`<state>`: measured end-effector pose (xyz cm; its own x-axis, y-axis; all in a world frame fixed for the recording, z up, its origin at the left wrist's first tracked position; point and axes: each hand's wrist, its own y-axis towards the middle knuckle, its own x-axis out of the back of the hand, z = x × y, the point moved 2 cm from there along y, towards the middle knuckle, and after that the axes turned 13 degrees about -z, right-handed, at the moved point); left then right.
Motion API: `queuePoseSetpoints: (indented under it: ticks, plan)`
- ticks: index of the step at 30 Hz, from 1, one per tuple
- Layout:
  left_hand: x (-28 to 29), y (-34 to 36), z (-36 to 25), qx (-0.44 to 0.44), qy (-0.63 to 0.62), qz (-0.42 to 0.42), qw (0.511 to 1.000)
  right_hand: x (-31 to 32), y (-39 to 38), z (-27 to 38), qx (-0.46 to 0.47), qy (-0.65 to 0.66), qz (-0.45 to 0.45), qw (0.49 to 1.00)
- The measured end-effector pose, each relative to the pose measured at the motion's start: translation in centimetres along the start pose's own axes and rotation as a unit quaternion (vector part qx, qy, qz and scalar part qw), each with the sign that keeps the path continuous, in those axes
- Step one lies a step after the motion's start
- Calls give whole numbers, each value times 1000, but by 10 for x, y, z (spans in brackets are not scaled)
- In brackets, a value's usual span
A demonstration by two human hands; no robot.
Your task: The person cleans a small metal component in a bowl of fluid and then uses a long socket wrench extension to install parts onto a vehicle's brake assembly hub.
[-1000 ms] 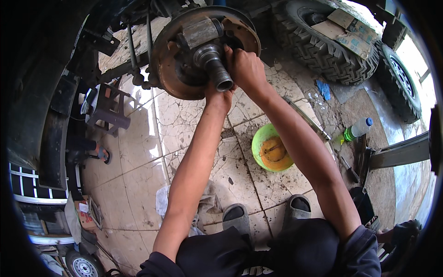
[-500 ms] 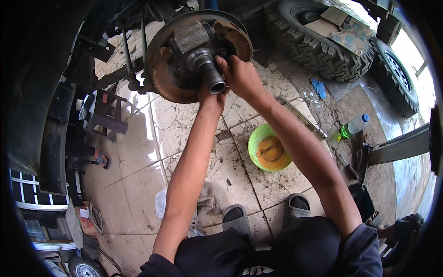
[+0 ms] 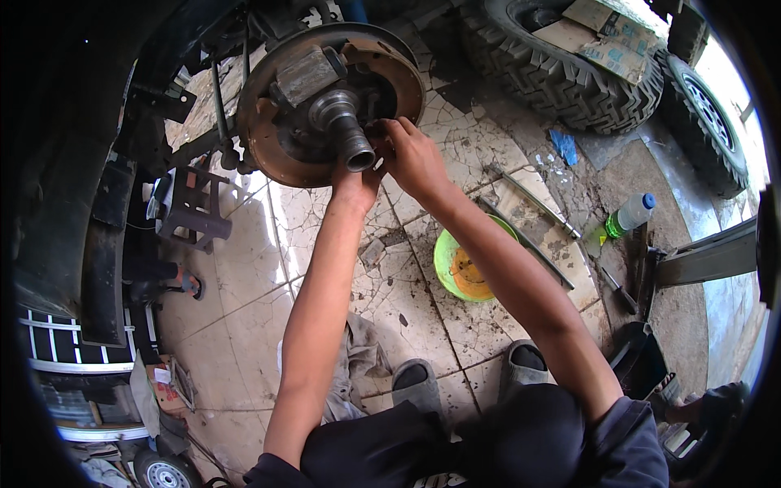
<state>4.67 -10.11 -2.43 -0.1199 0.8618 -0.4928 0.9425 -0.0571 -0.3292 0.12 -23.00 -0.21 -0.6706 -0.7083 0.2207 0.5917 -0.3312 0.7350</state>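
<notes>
A rusty round brake backing plate [image 3: 272, 150] with curved brake shoes [image 3: 403, 77] hangs at the upper middle. From its centre a bare metal wheel spindle [image 3: 348, 134] sticks out toward me, hollow at its end. Just under the spindle's tip is my left hand [image 3: 355, 191], palm side partly up, its fingers largely hidden by the spindle. My right hand [image 3: 415, 161] is close by on the spindle's right, fingers bent and pinched together beside the lower right of the brake; whatever they hold is too small or hidden to make out. A block-shaped metal part [image 3: 309, 75] sits above the spindle.
On the cracked tile floor stands a green bowl [image 3: 446, 264] with orange liquid, partly behind my right forearm. Metal bars [image 3: 537, 202], a bottle of green liquid [image 3: 633, 215] and a screwdriver [image 3: 620, 291] lie to the right. Large tyres [image 3: 569, 89] are behind; a plastic stool [image 3: 195, 207] is left.
My right hand has drawn slightly down from the brake, its fingers now lower beside the spindle. The whole view has shifted a little, and more of the metal bars shows.
</notes>
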Motion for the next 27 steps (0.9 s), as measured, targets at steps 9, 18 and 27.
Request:
queuePoseSetpoints:
  ticks: [9,18,27]
  plan:
    - [35,-53,16,29,71,-110,991,-1,1,-8,6,-42,29,999]
    - [34,-28,-1,-63,-94,-139,984,-15,-4,-5,5,62,-32,998]
    - [15,-33,2,-109,-12,-253,961,-15,-3,-6,-15,78,-32,996]
